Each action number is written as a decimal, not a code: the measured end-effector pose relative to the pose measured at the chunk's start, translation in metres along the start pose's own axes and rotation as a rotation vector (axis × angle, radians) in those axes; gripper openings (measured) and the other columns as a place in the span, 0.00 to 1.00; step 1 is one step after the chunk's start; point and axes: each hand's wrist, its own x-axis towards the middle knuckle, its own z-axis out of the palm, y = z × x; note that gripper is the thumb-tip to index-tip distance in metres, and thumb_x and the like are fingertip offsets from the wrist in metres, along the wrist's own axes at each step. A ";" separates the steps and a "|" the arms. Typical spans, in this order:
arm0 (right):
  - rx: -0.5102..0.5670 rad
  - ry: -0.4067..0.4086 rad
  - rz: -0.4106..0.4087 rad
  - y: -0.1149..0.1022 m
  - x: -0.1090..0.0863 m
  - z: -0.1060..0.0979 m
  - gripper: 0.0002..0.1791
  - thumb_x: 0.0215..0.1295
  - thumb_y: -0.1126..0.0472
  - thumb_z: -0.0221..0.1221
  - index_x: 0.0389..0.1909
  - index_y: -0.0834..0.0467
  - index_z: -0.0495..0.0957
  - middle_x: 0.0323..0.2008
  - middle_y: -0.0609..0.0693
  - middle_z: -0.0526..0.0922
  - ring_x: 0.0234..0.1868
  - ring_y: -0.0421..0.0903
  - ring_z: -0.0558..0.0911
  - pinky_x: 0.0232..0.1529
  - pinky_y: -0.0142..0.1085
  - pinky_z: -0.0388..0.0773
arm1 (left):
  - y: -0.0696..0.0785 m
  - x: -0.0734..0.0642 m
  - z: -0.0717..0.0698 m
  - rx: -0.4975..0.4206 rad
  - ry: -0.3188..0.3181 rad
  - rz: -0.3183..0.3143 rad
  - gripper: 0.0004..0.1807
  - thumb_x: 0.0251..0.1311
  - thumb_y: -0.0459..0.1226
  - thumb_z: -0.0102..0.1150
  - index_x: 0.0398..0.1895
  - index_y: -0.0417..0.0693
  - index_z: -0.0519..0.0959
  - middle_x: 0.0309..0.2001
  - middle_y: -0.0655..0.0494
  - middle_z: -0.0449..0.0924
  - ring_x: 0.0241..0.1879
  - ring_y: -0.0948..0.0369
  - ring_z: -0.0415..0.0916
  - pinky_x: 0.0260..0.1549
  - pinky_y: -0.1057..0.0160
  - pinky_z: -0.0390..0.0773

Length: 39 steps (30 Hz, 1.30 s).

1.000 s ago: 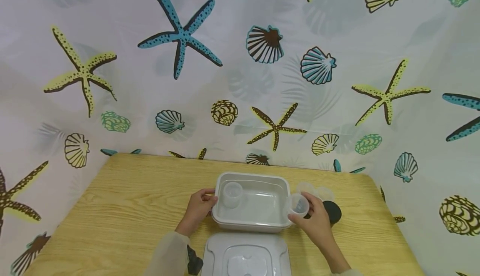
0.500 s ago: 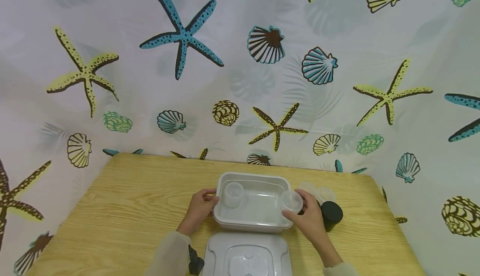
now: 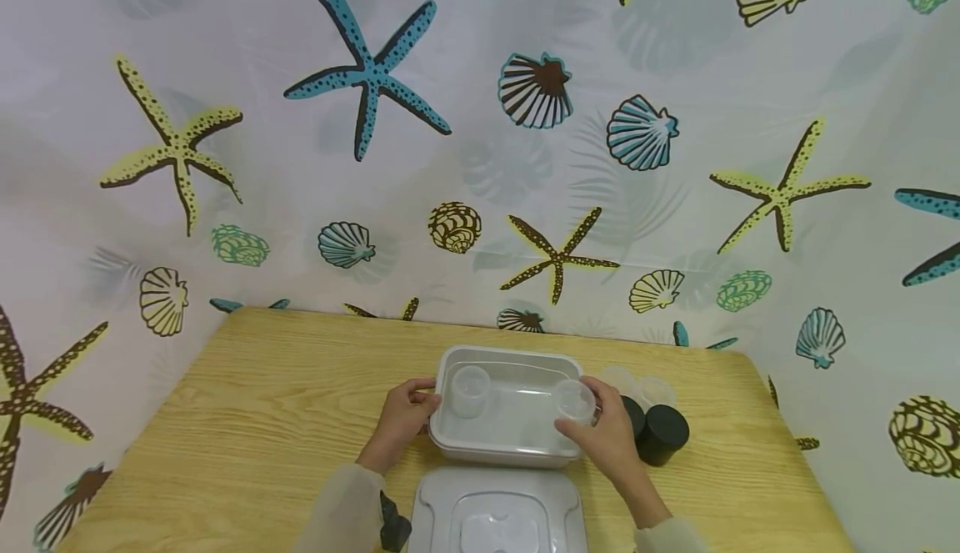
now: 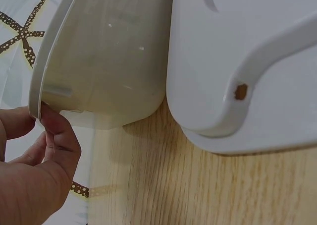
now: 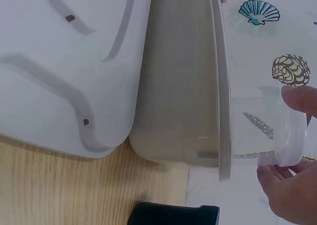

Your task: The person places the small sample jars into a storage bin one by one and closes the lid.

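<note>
A white rectangular plastic container point(image 3: 480, 453) stands at the middle of the table, its top uncovered. My left hand point(image 3: 402, 421) pinches the container's left rim between thumb and fingers, as the left wrist view shows of the hand point(image 4: 42, 173). Inside, at the left end, stands a small clear plastic cup point(image 3: 470, 393). My right hand point(image 3: 609, 436) holds another clear cup point(image 3: 573, 401) by its upper rim, over the container's right end. In the right wrist view this cup point(image 5: 291, 136) is above the container's rim, between thumb and fingers; its bottom lies partly behind the rim.
In front of the container lies its white lid point(image 3: 495, 528). Two black cylindrical jars point(image 3: 664, 436) stand close to the right hand, one partly hidden. Round clear lids point(image 3: 656, 391) lie behind them. A patterned curtain point(image 3: 480, 161) closes off the table's back and sides.
My right hand has carried the clear cup leftward, from the container's right edge to over its inside. The black jars show more now. My left hand keeps its place on the rim.
</note>
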 end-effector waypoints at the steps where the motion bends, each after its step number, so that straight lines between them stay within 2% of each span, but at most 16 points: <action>1: 0.004 0.004 -0.001 0.000 0.001 0.001 0.37 0.46 0.66 0.70 0.59 0.68 0.68 0.54 0.63 0.72 0.57 0.59 0.73 0.58 0.50 0.73 | 0.000 0.000 0.000 0.001 0.001 -0.001 0.18 0.65 0.30 0.54 0.58 0.35 0.72 0.38 0.46 0.76 0.36 0.54 0.78 0.27 0.66 0.79; 15: -0.005 0.014 -0.035 0.005 0.006 0.015 0.36 0.44 0.68 0.70 0.58 0.68 0.69 0.53 0.64 0.73 0.56 0.60 0.73 0.57 0.52 0.73 | 0.004 -0.005 -0.001 0.002 0.001 0.016 0.18 0.65 0.30 0.54 0.57 0.34 0.72 0.36 0.46 0.75 0.32 0.57 0.77 0.26 0.66 0.78; 30: 0.001 0.021 -0.031 0.005 0.009 0.035 0.36 0.41 0.69 0.70 0.56 0.69 0.70 0.50 0.65 0.73 0.54 0.61 0.74 0.56 0.52 0.73 | 0.001 -0.002 -0.001 0.005 0.001 0.028 0.18 0.65 0.31 0.54 0.57 0.34 0.72 0.37 0.45 0.75 0.32 0.56 0.77 0.26 0.67 0.78; 39: -0.049 0.017 -0.060 0.005 0.010 0.044 0.35 0.38 0.69 0.69 0.54 0.66 0.72 0.51 0.63 0.76 0.51 0.58 0.76 0.51 0.47 0.73 | 0.001 -0.002 -0.001 0.010 0.005 0.016 0.18 0.65 0.30 0.54 0.58 0.34 0.72 0.38 0.46 0.75 0.32 0.57 0.76 0.26 0.67 0.78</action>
